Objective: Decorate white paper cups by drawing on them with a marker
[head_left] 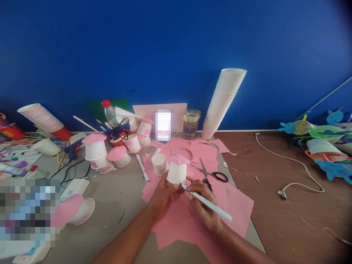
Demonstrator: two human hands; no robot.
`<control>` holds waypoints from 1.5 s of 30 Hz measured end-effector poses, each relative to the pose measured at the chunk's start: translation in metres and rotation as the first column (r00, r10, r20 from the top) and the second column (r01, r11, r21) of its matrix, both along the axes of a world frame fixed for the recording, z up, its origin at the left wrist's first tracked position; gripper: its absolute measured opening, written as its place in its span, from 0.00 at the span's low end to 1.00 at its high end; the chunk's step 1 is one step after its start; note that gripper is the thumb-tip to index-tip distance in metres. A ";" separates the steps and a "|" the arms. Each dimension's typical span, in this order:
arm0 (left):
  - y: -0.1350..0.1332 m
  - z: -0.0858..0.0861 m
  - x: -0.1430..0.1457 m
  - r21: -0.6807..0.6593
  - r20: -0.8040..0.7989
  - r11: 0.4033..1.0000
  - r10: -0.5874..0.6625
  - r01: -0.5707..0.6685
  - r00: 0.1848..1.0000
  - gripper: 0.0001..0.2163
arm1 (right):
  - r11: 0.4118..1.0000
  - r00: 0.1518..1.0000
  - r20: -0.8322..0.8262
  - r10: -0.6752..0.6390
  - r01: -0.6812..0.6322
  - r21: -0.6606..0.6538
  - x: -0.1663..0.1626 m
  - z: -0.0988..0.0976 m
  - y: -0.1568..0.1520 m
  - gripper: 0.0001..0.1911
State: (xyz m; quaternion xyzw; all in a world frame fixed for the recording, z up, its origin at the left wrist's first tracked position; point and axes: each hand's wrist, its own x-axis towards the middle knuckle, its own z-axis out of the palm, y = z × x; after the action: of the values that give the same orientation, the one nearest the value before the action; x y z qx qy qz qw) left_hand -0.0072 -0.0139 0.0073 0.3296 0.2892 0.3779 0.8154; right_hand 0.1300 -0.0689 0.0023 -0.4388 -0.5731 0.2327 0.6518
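My left hand (164, 192) grips the lower rim of an upside-down white paper cup (176, 173), which carries a pink paper piece (180, 159) on its top. In my right hand (205, 205) is a white marker (211, 207), its tip touching or very close to the cup's lower rim. Pink paper sheets (181, 223) lie beneath both hands. A second white cup (159, 164) stands just behind on the left. Scissors (211, 173) with black handles rest to the right of the cup.
A tall leaning stack of white cups (225, 102) and a glass jar (191, 124) stand by the blue wall. Several pink-topped cups (95, 150) are at left. Another marker (142, 168) lies near them. A white cable (297, 161) runs over the brown surface at right.
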 end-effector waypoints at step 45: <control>0.001 0.002 0.001 0.006 -0.008 1.000 -0.001 0.001 1.000 0.25 | 0.998 0.998 0.024 -0.051 0.051 -0.028 0.001 -0.001 0.003 0.09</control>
State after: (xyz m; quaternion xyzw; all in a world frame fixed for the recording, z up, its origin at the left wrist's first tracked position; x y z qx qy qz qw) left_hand -0.0065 -0.0128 0.0092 0.3338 0.2912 0.3769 0.8135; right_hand 0.1307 -0.0657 0.0009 -0.4652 -0.5658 0.2190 0.6445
